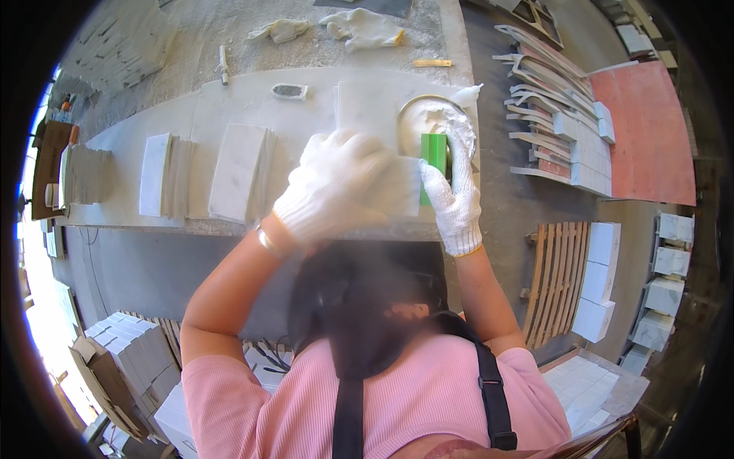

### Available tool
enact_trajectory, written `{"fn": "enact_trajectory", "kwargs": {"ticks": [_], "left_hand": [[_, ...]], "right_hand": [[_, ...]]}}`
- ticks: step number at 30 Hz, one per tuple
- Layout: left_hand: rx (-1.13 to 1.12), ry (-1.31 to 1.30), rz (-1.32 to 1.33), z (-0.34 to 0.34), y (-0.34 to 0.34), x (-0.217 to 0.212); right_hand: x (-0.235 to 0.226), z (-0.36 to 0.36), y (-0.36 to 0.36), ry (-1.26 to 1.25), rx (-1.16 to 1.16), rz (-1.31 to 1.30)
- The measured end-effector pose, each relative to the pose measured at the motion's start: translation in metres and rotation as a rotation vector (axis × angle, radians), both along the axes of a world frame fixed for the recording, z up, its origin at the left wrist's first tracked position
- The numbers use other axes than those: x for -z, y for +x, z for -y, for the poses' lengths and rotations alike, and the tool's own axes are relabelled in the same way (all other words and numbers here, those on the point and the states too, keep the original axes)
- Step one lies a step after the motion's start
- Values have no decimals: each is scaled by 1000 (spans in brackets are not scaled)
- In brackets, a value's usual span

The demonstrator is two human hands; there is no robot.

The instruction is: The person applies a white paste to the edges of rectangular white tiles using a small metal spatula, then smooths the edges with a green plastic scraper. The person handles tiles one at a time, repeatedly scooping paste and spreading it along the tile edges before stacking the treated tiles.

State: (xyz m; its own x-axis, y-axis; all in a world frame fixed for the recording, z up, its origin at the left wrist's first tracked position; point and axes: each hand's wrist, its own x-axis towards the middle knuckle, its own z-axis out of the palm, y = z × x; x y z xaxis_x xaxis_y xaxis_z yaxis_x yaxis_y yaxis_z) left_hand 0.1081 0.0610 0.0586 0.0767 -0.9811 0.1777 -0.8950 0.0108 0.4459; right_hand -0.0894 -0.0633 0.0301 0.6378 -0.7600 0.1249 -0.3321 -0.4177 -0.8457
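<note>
My right hand (456, 206), in a white knit glove, is closed round a green flat-faced hand tool (434, 157) with a dark part beside the fingers. The tool stands over the near left side of a round bowl of white paste (436, 115). My left hand (329, 183), also gloved, is over the table to the left, smeared by motion, so its grip is unclear. Between the hands is a pale, blurred tile (396, 191), touching or close to the left hand's fingers. Another pale sheet or tile (375, 107) lies beyond.
Stacks of tiles (241, 172) (164, 176) stand left on the pale worktable (306, 115). A small dish (290, 92), loose gloves (363, 29) and a wooden stick (433, 63) lie farther back. On the right are a slatted pallet (560, 283) and white boxes (600, 264).
</note>
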Motion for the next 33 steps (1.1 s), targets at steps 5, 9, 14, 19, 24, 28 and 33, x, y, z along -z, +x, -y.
{"fn": "enact_trajectory", "kwargs": {"ticks": [5,9,14,19,24,28,33], "left_hand": [[-8,1,-12,0,-1,3],[-2,-18,-1,-1,-1,4],[-15,-11,12,-1,-2,1],[-11,-13,-1,-1,-2,3],[-10,-5,12,1,-2,0],[-13,-13,6,0,-2,0],[-1,13,11,0,-2,-1]], "right_hand": [[-5,-25,-19,-130,-67,14],[3,-12,-3,-161,-4,70],[3,-5,-5,-27,-52,109],[-1,-30,-18,-126,-78,126],[7,4,5,-59,26,86],[-2,-30,-25,-192,-114,132],[8,-7,-3,-214,2,82]]}}
